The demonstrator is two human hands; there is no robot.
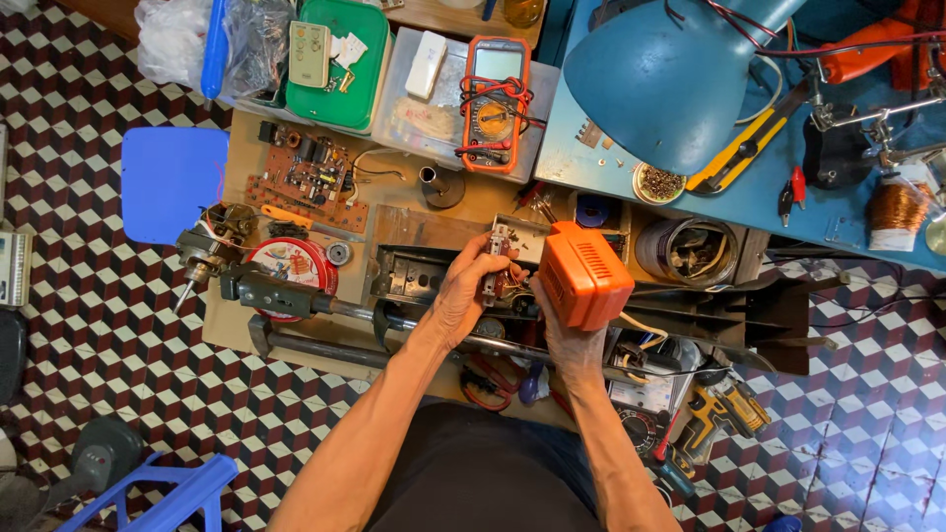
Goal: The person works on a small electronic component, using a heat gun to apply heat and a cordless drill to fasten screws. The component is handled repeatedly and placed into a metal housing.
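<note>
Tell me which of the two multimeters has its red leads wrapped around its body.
The orange multimeter at the top, standing on a clear box; the other meter, by the right hand, lies partly hidden.

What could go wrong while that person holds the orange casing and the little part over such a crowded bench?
The small part pinched in the left hand could slip into the clutter below. The orange casing, gripped by the right hand, trails wires that might snag. The blue lamp hangs close above.

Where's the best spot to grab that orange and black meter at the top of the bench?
Probably by the long sides of the meter, near its lower half, coming down from above. It lies flat, face up, and its red leads are wrapped across the middle, so gripping the edges avoids them.
</note>
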